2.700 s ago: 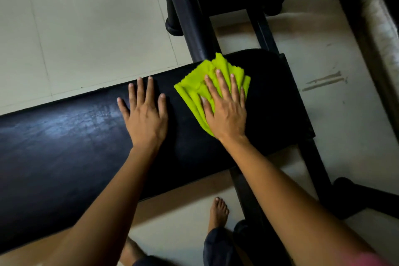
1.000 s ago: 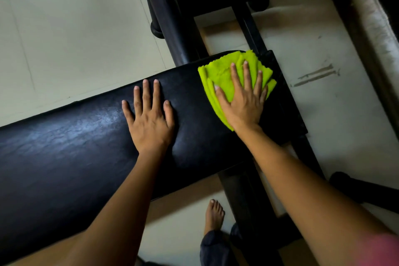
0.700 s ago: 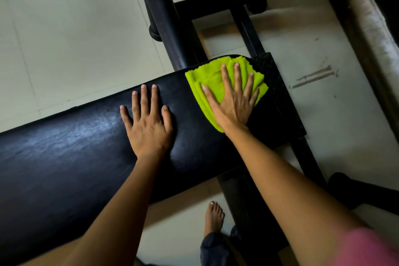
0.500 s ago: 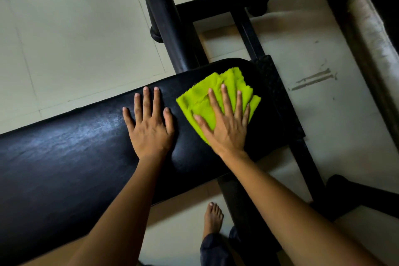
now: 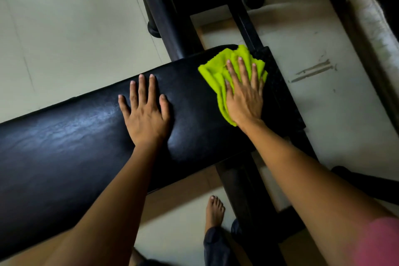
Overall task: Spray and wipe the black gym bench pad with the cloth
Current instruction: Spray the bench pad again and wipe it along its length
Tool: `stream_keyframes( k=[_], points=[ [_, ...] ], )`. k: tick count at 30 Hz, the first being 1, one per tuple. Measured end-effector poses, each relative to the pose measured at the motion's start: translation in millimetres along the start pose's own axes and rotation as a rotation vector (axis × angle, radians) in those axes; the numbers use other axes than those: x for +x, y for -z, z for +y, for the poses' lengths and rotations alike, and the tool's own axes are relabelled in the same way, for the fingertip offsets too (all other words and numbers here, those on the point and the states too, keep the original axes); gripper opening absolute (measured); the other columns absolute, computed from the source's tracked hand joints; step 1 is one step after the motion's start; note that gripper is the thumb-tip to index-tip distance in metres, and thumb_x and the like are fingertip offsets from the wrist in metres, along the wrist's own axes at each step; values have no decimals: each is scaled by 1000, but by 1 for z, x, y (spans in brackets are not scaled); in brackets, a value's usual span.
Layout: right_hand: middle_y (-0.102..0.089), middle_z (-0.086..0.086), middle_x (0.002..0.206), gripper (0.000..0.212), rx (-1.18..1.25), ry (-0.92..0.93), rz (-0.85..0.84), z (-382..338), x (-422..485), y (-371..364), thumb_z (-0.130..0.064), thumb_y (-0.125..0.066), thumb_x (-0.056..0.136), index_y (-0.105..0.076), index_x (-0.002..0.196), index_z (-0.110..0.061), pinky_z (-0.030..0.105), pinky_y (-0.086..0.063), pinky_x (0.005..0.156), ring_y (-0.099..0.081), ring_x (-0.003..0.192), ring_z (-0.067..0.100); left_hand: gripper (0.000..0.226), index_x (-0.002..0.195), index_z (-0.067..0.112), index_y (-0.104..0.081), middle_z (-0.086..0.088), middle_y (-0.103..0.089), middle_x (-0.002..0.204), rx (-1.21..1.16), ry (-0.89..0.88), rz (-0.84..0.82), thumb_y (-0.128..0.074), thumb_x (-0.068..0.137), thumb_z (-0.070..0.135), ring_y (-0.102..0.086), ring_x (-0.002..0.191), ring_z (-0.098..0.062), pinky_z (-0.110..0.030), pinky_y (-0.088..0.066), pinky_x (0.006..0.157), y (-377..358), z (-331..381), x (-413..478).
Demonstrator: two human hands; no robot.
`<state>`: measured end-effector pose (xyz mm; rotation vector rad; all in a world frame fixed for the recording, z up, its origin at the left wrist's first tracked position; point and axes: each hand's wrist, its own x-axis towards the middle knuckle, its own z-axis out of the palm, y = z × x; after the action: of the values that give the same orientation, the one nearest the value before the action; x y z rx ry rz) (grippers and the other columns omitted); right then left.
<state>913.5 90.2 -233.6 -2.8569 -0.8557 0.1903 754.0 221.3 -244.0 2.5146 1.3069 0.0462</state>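
The black gym bench pad (image 5: pixel 64 147) runs from the lower left up to the centre right. A bright yellow-green cloth (image 5: pixel 216 71) lies crumpled on the pad's right end. My right hand (image 5: pixel 244 95) presses flat on the cloth with fingers spread, covering its lower right part. My left hand (image 5: pixel 144 112) rests flat on the bare pad to the left of the cloth, fingers apart, holding nothing. No spray bottle is in view.
Black metal frame tubes (image 5: pixel 164 17) rise behind the pad, and a frame bar (image 5: pixel 248 190) runs under it toward me. A bare foot (image 5: pixel 214 211) stands on the pale tiled floor (image 5: pixel 64 39). A worn padded beam (image 5: pixel 371 17) lies at the far right.
My right hand has slid the cloth back to the right and toward the far edge of the pad's end. My left hand stays planted in the same spot.
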Motion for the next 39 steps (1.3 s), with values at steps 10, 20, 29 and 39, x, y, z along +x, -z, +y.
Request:
stream_keyframes(
  k=[10,20,29,39],
  points=[
    [-25,-2,155,64,44,-168,38,12,-86,-3,-60,-26,84,-31,142,-34,55,-17,113,-17,143,33,58,149,26,-11,-3,-6,158,-48,119,25,-30,97,45,-1,146,-18,-48,9,115,23,-48,-23],
    [-26,-5,154,68,19,-19,37,-20,-103,-11,-68,-30,81,-30,141,-37,53,-14,113,-18,143,32,59,148,28,-8,-3,-4,159,-5,149,11,-22,95,51,3,146,-20,-51,9,115,16,-61,-31],
    [-29,-2,153,65,5,18,53,-32,-105,-15,-65,-34,82,-33,140,-36,55,-21,111,-22,141,33,60,148,29,-7,-2,-4,159,0,148,6,-20,95,52,4,146,-20,-49,11,114,16,-63,-32],
    [-30,-4,152,67,-74,152,35,-71,-129,-28,-69,-31,81,-33,140,-37,51,-16,112,-23,140,32,60,148,29,-14,-4,-7,158,9,120,-5,-30,95,51,-1,146,-20,-47,6,116,38,-125,-52]
  ],
)
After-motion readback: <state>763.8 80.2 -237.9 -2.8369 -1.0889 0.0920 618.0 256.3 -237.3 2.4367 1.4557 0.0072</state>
